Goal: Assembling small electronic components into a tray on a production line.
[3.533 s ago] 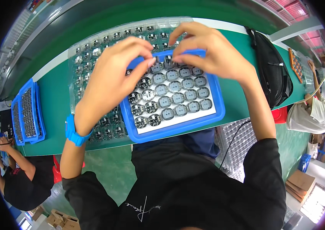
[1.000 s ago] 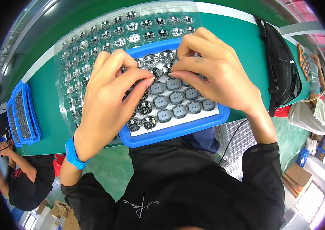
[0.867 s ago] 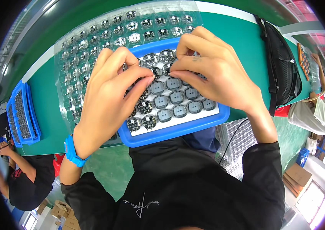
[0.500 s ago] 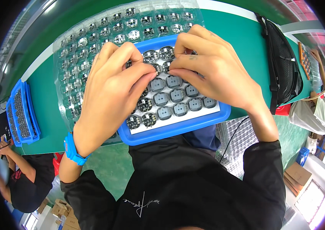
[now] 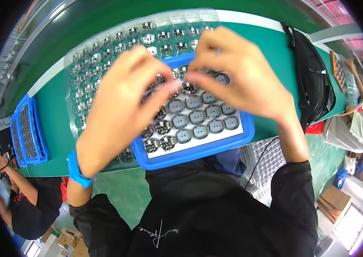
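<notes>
Both of my hands hover over a blue tray (image 5: 194,158) holding rows of small round modules on a white liner (image 5: 216,139). My left hand (image 5: 119,96), with a blue watch (image 5: 75,169) at the wrist, is above the tray's left part. Its thumb and index finger are blurred but apart. My right hand (image 5: 246,79) is over the right back part, thumb and index also smeared and slightly apart. Near the right thumb lies a dark circuit-board module (image 5: 189,88). Grey-backed modules (image 5: 193,102) fill the right front rows; board-side-up modules (image 5: 162,127) fill the left. My hands hide the back rows.
A clear blister tray (image 5: 91,64) of circuit boards lies behind the blue tray. Stacked blue bins (image 5: 29,132) stand at the left, a black bag (image 5: 314,77) at the right. Other people (image 5: 25,197) sit at both sides.
Both hands have come up from the modules, and their pinched fingers have parted. A dark board-side-up module is now uncovered beside my right thumb. The view has shifted slightly.
</notes>
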A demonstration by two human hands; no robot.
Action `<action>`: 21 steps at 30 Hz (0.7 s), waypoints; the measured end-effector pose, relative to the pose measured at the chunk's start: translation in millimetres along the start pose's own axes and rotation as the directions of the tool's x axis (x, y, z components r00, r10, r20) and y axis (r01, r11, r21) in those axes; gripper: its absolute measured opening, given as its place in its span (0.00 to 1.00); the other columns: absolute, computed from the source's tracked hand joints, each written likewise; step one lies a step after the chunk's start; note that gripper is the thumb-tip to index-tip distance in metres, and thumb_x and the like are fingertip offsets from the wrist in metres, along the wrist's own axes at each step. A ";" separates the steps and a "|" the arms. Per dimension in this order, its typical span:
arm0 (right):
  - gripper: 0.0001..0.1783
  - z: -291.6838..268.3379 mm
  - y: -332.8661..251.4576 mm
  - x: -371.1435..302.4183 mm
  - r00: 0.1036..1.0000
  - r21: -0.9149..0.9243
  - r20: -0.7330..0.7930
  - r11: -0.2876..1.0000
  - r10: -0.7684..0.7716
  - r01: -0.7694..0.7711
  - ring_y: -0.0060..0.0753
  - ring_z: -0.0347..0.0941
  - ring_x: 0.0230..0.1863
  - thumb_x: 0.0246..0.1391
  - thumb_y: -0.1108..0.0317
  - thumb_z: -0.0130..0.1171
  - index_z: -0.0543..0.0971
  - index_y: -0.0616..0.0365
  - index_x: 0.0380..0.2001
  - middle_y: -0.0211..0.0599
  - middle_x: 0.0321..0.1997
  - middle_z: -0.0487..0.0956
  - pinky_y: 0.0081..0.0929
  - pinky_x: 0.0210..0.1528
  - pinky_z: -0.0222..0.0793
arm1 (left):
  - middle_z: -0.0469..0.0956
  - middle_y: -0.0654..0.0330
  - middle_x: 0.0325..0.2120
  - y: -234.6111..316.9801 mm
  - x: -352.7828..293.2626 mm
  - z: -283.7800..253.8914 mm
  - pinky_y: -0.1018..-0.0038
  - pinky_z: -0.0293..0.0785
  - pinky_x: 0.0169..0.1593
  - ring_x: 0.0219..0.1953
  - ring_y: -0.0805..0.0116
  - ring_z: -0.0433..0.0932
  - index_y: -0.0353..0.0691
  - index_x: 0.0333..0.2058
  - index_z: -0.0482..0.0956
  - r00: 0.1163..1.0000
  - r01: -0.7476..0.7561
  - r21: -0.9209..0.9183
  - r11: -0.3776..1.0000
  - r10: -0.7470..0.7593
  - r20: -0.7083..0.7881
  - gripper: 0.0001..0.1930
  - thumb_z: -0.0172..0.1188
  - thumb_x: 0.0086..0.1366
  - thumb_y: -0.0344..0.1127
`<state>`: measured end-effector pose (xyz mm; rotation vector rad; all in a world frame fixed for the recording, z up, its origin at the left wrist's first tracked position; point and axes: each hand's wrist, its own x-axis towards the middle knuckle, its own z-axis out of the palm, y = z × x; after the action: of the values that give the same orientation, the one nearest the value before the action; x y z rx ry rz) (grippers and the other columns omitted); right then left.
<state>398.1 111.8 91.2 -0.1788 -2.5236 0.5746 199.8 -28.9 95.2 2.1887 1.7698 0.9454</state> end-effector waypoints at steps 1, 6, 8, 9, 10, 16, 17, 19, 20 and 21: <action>0.07 -5.4 12.0 8.9 1.000 0.026 -0.009 1.000 -0.002 0.002 0.41 0.76 0.36 0.52 0.71 0.71 0.83 0.60 0.33 0.38 0.32 0.76 0.33 0.39 0.71 | 0.72 0.58 0.29 -6.0 9.5 -6.2 0.71 0.69 0.32 0.28 0.67 0.73 0.35 0.38 0.82 0.999 0.000 0.001 1.000 0.000 -0.046 0.07 0.67 0.66 0.31; 0.09 12.1 78.5 50.0 0.984 -0.189 0.152 0.980 0.092 -0.062 0.43 0.78 0.37 0.57 0.65 0.66 0.85 0.60 0.36 0.40 0.33 0.79 0.39 0.40 0.72 | 0.73 0.58 0.28 -62.8 57.7 13.8 0.68 0.70 0.33 0.27 0.63 0.73 0.34 0.38 0.81 0.999 0.046 0.067 0.997 -0.045 -0.023 0.08 0.67 0.65 0.32; 0.10 22.3 92.2 58.1 0.972 -0.220 0.201 0.972 0.123 -0.077 0.44 0.78 0.37 0.57 0.64 0.66 0.85 0.59 0.36 0.40 0.34 0.79 0.40 0.40 0.72 | 0.74 0.57 0.28 -75.2 68.6 20.1 0.66 0.71 0.34 0.27 0.60 0.74 0.33 0.37 0.81 0.999 0.043 0.125 0.991 -0.047 0.026 0.08 0.67 0.64 0.33; 0.09 24.4 94.4 60.9 0.961 -0.235 0.227 0.966 0.160 -0.105 0.44 0.78 0.37 0.57 0.64 0.66 0.86 0.58 0.35 0.40 0.34 0.80 0.41 0.40 0.72 | 0.76 0.52 0.30 -77.2 72.9 23.4 0.61 0.74 0.38 0.32 0.53 0.77 0.32 0.35 0.82 0.996 0.051 0.146 0.988 -0.061 0.065 0.08 0.67 0.63 0.32; 0.09 26.6 94.9 60.9 0.947 -0.251 0.253 0.959 0.197 -0.132 0.45 0.78 0.37 0.57 0.63 0.66 0.86 0.57 0.34 0.40 0.34 0.80 0.41 0.40 0.72 | 0.79 0.47 0.32 -78.9 76.5 26.1 0.56 0.76 0.42 0.37 0.46 0.80 0.31 0.32 0.82 0.992 0.060 0.166 0.984 -0.078 0.104 0.08 0.66 0.62 0.32; 0.05 2.5 61.0 49.9 0.997 -0.056 0.020 0.996 0.074 -0.073 0.40 0.76 0.32 0.55 0.70 0.70 0.86 0.62 0.33 0.39 0.32 0.77 0.37 0.37 0.72 | 0.80 0.46 0.33 -55.8 71.7 5.9 0.58 0.76 0.40 0.36 0.49 0.82 0.33 0.34 0.83 0.997 0.058 0.181 0.982 -0.047 -0.064 0.08 0.67 0.62 0.32; 0.06 -14.7 36.4 48.8 0.976 0.010 0.083 0.979 0.200 -0.201 0.40 0.78 0.38 0.57 0.69 0.68 0.87 0.60 0.33 0.42 0.35 0.80 0.38 0.40 0.72 | 0.81 0.44 0.36 -32.6 65.2 -9.4 0.58 0.76 0.40 0.36 0.51 0.83 0.33 0.36 0.85 0.989 0.125 0.130 0.984 -0.114 -0.090 0.08 0.67 0.63 0.33; 0.06 -19.8 17.2 28.1 0.996 0.030 0.003 0.996 0.088 -0.088 0.33 0.75 0.31 0.55 0.71 0.69 0.88 0.58 0.36 0.34 0.31 0.78 0.30 0.35 0.69 | 0.74 0.58 0.27 -13.9 41.2 -21.2 0.69 0.71 0.33 0.29 0.64 0.76 0.33 0.34 0.84 0.990 0.081 0.183 0.980 -0.058 -0.127 0.07 0.67 0.64 0.32; 0.07 -21.4 10.8 15.6 0.999 0.100 -0.031 0.995 -0.011 0.014 0.29 0.72 0.30 0.52 0.75 0.71 0.88 0.59 0.36 0.31 0.29 0.75 0.27 0.33 0.67 | 0.73 0.59 0.27 -8.5 24.6 -23.9 0.70 0.70 0.33 0.30 0.66 0.75 0.34 0.34 0.84 0.990 0.011 0.145 0.989 0.009 -0.142 0.06 0.69 0.62 0.30; 0.11 -26.1 -0.9 3.0 1.000 0.118 -0.011 0.993 -0.001 0.003 0.28 0.70 0.30 0.46 0.75 0.74 0.88 0.58 0.35 0.30 0.29 0.74 0.28 0.32 0.66 | 0.72 0.60 0.26 -4.2 12.6 -22.3 0.72 0.69 0.32 0.30 0.69 0.74 0.34 0.34 0.83 0.983 -0.077 0.096 0.992 0.092 -0.160 0.06 0.70 0.61 0.29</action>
<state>409.6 121.2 112.9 -0.1354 -2.4702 0.7183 184.9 -21.7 115.2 2.3185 1.8364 1.1164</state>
